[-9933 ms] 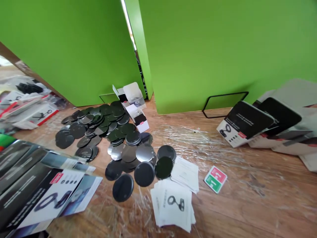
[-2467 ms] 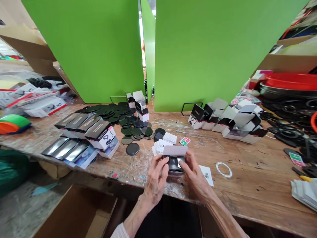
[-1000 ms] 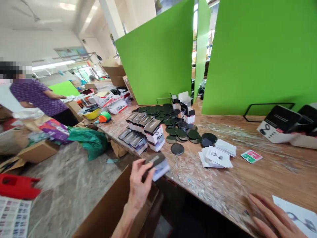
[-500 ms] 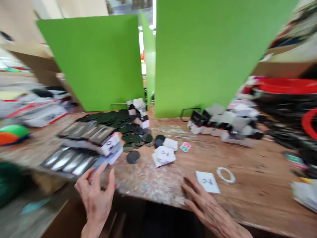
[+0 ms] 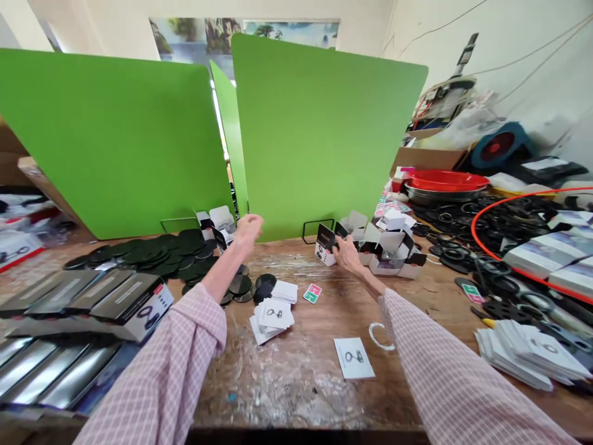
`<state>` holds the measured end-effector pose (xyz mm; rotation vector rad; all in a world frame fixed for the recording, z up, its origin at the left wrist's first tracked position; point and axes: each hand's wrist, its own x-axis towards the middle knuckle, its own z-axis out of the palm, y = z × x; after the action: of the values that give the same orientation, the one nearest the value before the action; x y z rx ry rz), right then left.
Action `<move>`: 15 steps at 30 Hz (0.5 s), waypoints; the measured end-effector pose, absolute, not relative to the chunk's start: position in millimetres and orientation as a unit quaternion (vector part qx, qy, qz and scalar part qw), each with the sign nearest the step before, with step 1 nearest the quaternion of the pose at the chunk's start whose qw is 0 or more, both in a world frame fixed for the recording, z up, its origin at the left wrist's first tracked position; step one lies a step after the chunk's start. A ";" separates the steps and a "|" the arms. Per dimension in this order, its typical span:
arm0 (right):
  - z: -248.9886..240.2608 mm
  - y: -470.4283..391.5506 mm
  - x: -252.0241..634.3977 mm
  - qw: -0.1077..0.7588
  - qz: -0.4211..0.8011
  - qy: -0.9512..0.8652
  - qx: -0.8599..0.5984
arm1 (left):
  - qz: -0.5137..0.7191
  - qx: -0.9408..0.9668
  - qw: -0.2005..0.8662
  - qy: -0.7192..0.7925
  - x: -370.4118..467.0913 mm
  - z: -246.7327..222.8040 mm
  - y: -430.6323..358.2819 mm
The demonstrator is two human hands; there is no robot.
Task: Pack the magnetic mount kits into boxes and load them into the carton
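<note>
My right hand point(image 5: 346, 252) reaches to the back of the table, its fingers closed on a small black-and-white open box point(image 5: 325, 246) at the left end of a row of open boxes point(image 5: 391, 250). My left hand point(image 5: 249, 230) is raised beside the open white boxes point(image 5: 222, 219) at the back left, with its fingers curled; whatever they may hold is too small to tell. Black discs point(image 5: 185, 250) lie below and left of it. Nearer are a stack of white leaflets point(image 5: 273, 314), a single leaflet point(image 5: 354, 358), a pink-and-green card point(image 5: 312, 293) and a white ring point(image 5: 382, 337).
Green panels point(image 5: 315, 136) stand along the back edge. Closed boxes point(image 5: 125, 303) are stacked at the left. To the right lie black rings and parts point(image 5: 456, 253), a red basin point(image 5: 447, 180), a red hoop point(image 5: 477, 238) and another leaflet pile point(image 5: 528, 352).
Both hands have moved from the table's front edge to the boxes at the back. The right hand has taken hold of a box. The view has turned toward the right.
</note>
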<state>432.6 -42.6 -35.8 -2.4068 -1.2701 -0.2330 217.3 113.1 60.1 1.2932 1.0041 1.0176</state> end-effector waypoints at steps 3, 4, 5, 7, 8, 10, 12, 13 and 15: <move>-28.2 -39.0 432.2 0.150 -0.090 -0.466 -0.868 | 0.309 0.671 0.552 0.388 218.0 32.2 82.1; -24.6 -42.1 430.1 0.132 -0.093 -0.476 -0.864 | 0.276 0.699 0.542 0.374 216.7 21.6 68.1; -20.4 -46.8 426.8 0.114 -0.096 -0.488 -0.860 | 0.252 0.724 0.530 0.362 215.9 11.6 53.3; -10.2 -60.2 415.5 0.083 -0.102 -0.511 -0.849 | 0.224 0.759 0.506 0.343 217.2 -5.5 22.4; -4.7 -68.3 406.9 0.070 -0.105 -0.522 -0.844 | 0.221 0.774 0.490 0.333 219.6 -12.5 6.8; 6.2 -86.6 383.8 0.052 -0.111 -0.539 -0.833 | 0.233 0.812 0.430 0.319 226.2 -23.7 -24.0; 16.5 -106.4 355.3 0.038 -0.114 -0.553 -0.824 | 0.257 0.849 0.338 0.316 230.4 -31.9 -51.7; 21.4 -116.4 340.8 0.038 -0.112 -0.565 -0.816 | 0.267 0.859 0.297 0.320 229.5 -35.2 -63.2; 30.3 -136.7 316.2 0.088 -0.098 -0.609 -0.782 | 0.288 0.858 0.271 0.329 218.6 -41.3 -79.8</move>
<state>316.2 -136.7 30.3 -2.3289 -1.8136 -0.2918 218.6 -79.8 -41.3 2.3108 0.8852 0.7769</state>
